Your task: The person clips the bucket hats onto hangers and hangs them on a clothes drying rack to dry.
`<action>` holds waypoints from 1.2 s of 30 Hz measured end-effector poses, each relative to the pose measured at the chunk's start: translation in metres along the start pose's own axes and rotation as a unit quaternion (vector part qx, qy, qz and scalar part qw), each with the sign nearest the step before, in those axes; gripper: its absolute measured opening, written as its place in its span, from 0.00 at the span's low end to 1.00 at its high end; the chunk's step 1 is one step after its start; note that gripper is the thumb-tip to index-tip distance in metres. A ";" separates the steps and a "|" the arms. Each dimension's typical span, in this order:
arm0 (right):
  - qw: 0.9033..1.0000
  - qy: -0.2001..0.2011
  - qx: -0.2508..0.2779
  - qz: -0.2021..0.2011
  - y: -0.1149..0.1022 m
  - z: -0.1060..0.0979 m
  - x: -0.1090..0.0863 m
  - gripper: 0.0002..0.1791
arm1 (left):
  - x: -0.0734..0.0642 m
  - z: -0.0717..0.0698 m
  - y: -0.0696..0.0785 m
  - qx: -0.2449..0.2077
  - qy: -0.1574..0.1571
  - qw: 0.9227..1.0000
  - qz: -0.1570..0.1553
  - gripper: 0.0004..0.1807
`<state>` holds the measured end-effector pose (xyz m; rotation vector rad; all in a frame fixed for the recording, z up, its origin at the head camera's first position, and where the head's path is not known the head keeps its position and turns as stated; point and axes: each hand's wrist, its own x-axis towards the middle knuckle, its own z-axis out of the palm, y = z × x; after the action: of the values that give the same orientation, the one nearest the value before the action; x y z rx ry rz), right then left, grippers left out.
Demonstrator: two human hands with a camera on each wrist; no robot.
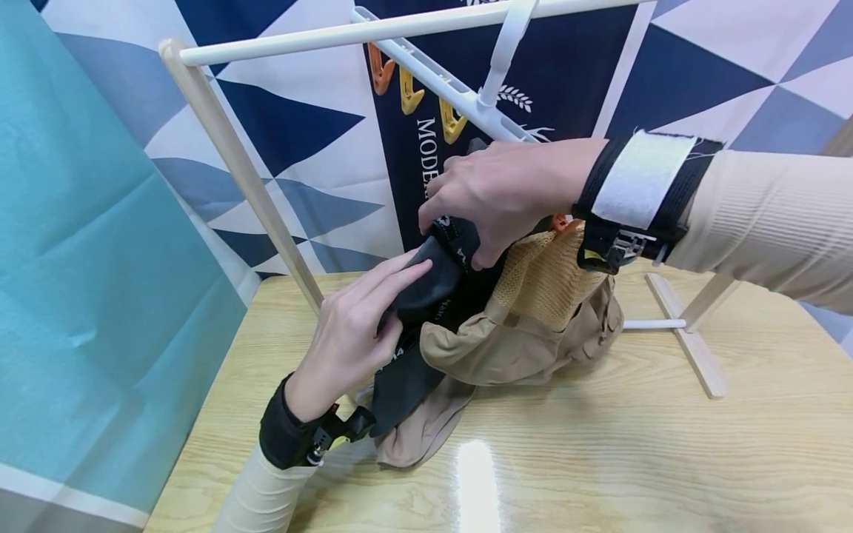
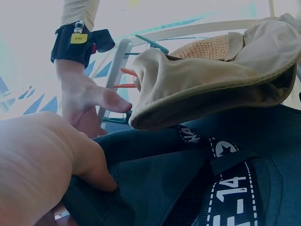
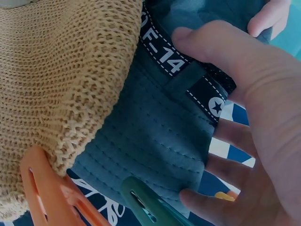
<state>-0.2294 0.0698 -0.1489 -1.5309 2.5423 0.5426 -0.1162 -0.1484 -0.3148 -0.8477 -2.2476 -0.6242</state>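
A dark blue-black hat [image 1: 413, 385] with a white-lettered "F-14" band [image 2: 230, 188] hangs below the clip hanger [image 1: 453, 81]. My left hand [image 1: 356, 326] pinches the edge of its brim, thumb on the near face. Higher up, my right hand [image 1: 500, 192] holds the hat around its band, thumb on one side and fingers along the other edge. A green clip [image 3: 150, 202] is at the hat's top edge. Beside it hangs a tan hat [image 1: 526, 348] with a knitted straw-coloured crown [image 3: 61, 84], at an orange clip [image 3: 47, 188].
A white-and-wood rack [image 1: 240, 170] carries the hanger, with orange and yellow clips [image 1: 409, 92] along it. Light brown cloth [image 1: 426, 429] hangs beneath the dark hat, close to the wooden table [image 1: 600, 459]. A patterned curtain [image 1: 313, 133] stands behind.
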 end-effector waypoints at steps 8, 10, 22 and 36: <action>0.999 0.049 0.007 -0.016 0.000 0.006 0.001 0.26 | 0.000 0.000 0.002 -0.004 0.003 1.000 0.002 0.38; 0.998 0.062 0.009 -0.018 -0.001 0.008 0.001 0.23 | 0.000 0.000 0.002 -0.005 0.003 1.000 0.003 0.38; 0.995 0.097 -0.003 -0.014 -0.003 0.013 0.001 0.07 | 0.001 0.001 0.002 -0.005 0.005 1.000 0.013 0.37; 0.994 0.112 0.011 -0.015 0.000 0.009 -0.002 0.06 | 0.003 0.001 0.001 -0.021 0.008 1.000 0.009 0.41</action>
<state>-0.2291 0.0745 -0.1570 -1.7071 2.6711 0.3563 -0.1177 -0.1459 -0.3125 -0.8802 -2.2165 -0.6704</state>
